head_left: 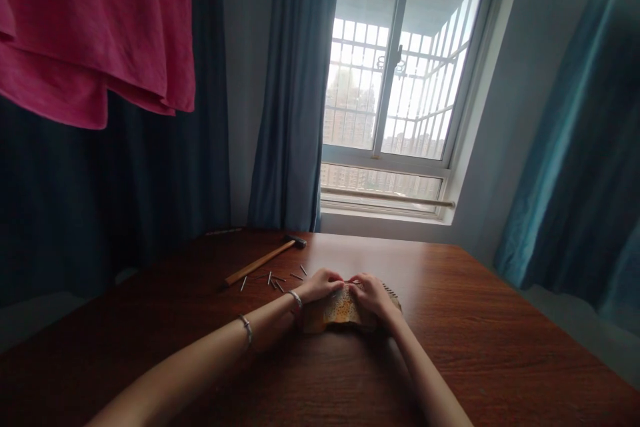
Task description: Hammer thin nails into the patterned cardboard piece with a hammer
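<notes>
My left hand [323,284] and my right hand [371,295] meet over a yellow, dark-speckled piece [344,308] that looks like thin cloth or sheet. Fingers and thumbs of both hands are closed at its far edge, close together. Beneath it lies a pale, wood-like block [314,319], partly covered by the piece and my hands. A row of thin dark prongs [391,291] shows at the right, beyond my right hand; what they are I cannot tell. Several loose nails [277,281] lie left of my left hand.
On the brown wooden table [200,360], a hammer [265,261] with a wooden handle lies slantwise behind the nails. Blue curtains [295,93] hang beside a barred window [390,93]. A pink cloth [100,27] hangs at the upper left.
</notes>
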`<state>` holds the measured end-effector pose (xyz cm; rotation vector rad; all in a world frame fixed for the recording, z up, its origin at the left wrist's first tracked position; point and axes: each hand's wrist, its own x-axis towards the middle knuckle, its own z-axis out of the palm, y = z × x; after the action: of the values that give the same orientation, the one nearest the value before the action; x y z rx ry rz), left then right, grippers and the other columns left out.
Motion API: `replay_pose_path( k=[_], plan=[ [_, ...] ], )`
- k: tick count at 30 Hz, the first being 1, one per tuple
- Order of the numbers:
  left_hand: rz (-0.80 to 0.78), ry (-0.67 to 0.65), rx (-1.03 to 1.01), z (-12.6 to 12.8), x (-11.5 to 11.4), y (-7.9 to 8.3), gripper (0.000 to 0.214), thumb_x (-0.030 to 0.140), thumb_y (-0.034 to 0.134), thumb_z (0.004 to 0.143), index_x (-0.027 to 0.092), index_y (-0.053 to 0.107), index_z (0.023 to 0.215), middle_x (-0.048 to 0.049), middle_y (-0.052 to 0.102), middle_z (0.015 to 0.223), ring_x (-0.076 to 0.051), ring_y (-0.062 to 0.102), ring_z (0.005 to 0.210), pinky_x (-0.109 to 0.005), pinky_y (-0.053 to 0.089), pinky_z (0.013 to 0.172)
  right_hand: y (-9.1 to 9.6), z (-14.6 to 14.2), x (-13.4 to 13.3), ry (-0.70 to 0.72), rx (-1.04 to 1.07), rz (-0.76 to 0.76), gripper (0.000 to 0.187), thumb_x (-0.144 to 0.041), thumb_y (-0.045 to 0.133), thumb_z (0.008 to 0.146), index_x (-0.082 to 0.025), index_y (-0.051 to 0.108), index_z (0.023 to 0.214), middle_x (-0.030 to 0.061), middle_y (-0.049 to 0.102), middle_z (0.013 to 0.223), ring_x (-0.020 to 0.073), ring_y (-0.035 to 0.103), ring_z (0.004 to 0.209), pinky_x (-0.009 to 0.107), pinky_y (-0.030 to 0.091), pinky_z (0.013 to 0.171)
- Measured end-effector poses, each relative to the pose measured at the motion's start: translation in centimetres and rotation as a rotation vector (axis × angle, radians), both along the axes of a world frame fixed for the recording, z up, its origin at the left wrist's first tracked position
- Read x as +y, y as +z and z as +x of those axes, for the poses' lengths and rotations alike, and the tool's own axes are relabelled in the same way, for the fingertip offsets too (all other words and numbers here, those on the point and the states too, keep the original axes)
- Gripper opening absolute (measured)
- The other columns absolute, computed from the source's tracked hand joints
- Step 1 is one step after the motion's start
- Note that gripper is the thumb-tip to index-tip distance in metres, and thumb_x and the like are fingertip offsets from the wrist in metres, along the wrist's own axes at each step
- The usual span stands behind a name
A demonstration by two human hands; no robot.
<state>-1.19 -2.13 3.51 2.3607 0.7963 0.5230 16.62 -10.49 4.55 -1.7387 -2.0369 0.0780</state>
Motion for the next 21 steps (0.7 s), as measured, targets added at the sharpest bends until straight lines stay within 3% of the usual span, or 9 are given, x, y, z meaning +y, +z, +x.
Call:
replay_pose_path(
  k=[4, 7, 10, 21],
  plan=[
    [0.071, -0.06, 0.046, 0.9, 0.9, -0.6, 0.051, 0.055, 0.049, 0.075, 0.014, 0.062, 0.101, -0.0049, 0.059, 0.09, -0.017, 0.051, 0.08, -0.026, 0.04, 0.072, -0.7, 1.5, 1.1, -0.051, -0.023, -0.005, 0.029, -0.037, 0.043, 0.084, -0.028, 0.063, 0.102, 0.0035, 0.065, 0.101, 0.0191, 0.057, 0.095, 0.03, 0.036, 0.085],
    [0.195, -0.107, 0.125, 0.6, 0.9, -0.7, 0.068, 0.061, 0.065, 0.055, 0.016, 0.058, 0.106, -0.0073, 0.05, 0.103, -0.021, 0.047, 0.092, -0.029, 0.039, 0.082, -1.6, 2.0, 1.9, -0.073, -0.04, -0.002, 0.028, -0.036, 0.042, 0.085, -0.028, 0.063, 0.102, 0.0034, 0.064, 0.103, 0.0182, 0.056, 0.097, 0.029, 0.035, 0.086],
    [0.283, -0.133, 0.188, 0.3, 0.5, -0.7, 0.084, 0.064, 0.071, 0.042, 0.019, 0.053, 0.112, -0.0089, 0.044, 0.111, -0.026, 0.04, 0.104, -0.034, 0.034, 0.092, -2.5, 2.1, 2.3, -0.089, -0.052, 0.006, 0.029, -0.036, 0.04, 0.086, -0.027, 0.064, 0.1, 0.0047, 0.064, 0.102, 0.0183, 0.055, 0.098, 0.03, 0.034, 0.087],
    [0.261, -0.141, 0.242, -0.4, 0.4, 0.3, 0.08, 0.065, 0.067, 0.048, 0.02, 0.052, 0.113, -0.0083, 0.044, 0.111, -0.027, 0.04, 0.105, -0.033, 0.035, 0.091, -3.5, 1.3, 2.8, -0.122, -0.049, 0.058, 0.03, -0.035, 0.036, 0.088, -0.025, 0.064, 0.096, 0.0056, 0.063, 0.096, 0.0177, 0.055, 0.093, 0.028, 0.035, 0.084]
  ],
)
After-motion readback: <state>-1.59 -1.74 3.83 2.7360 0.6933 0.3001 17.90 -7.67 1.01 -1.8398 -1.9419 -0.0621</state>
